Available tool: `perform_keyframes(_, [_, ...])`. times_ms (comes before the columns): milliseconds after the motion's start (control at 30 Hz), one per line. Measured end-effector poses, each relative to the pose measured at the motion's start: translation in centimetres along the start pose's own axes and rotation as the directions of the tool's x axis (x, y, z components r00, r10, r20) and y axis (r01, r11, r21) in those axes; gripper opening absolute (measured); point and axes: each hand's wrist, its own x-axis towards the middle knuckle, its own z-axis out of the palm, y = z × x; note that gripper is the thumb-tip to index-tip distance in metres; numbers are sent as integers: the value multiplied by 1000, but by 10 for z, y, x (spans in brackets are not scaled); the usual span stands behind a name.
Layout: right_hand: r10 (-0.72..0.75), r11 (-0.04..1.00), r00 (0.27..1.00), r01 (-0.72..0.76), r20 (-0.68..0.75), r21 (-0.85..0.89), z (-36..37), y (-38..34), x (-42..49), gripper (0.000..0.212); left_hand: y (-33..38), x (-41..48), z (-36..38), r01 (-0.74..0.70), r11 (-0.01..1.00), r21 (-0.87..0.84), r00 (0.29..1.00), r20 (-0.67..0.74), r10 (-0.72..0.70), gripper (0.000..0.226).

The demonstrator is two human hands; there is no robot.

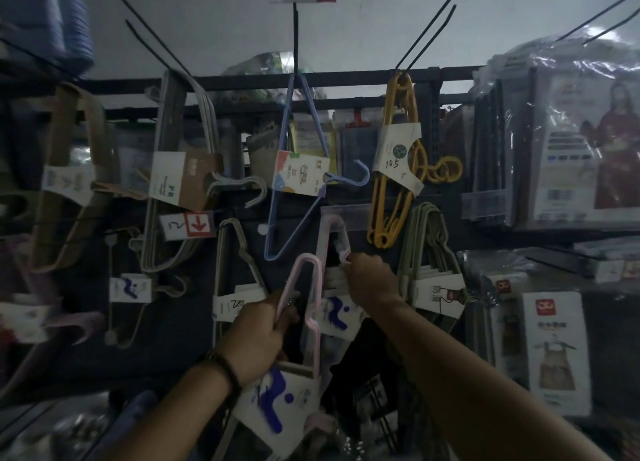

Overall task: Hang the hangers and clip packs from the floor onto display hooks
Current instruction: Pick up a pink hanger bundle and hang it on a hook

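Observation:
My left hand grips a pack of pink hangers by one side bar; its white card with a blue squiggle hangs below my wrist. My right hand is raised higher and pinches the edge of a second pink hanger pack that sits against the dark display wall, with its own blue-squiggle card under my forearm. Above hang a blue hanger pack and a yellow clip pack on black display hooks.
Beige and grey hanger packs fill the hooks at left, olive ones at right. Bagged apron packs and wrapped goods crowd the right shelves. Long bare hooks stick out overhead. A red-arrow price tag hangs at centre left.

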Motion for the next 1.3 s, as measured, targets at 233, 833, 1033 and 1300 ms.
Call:
perform_keyframes(233, [-43,979,986,74,-160,189,-60,-31,-63,35,2,1,19,37,997,-71,986,-157,-48,16])
perform_keyframes(833, [-110,992,993,107,48,67,-58,-18,-96,37,27,-13,50,-192,971,-144,962,-226,156,62])
perform_keyframes(1033, [-161,978,984,169,-73,123,-57,-17,-95,26,20,-28,50,-366,930,43,930,-32,367,65])
perform_keyframes(1300, [-198,980,952,201,-233,-12,-47,-3,-95,82,10,-20,45,-440,858,266,892,16,453,82])
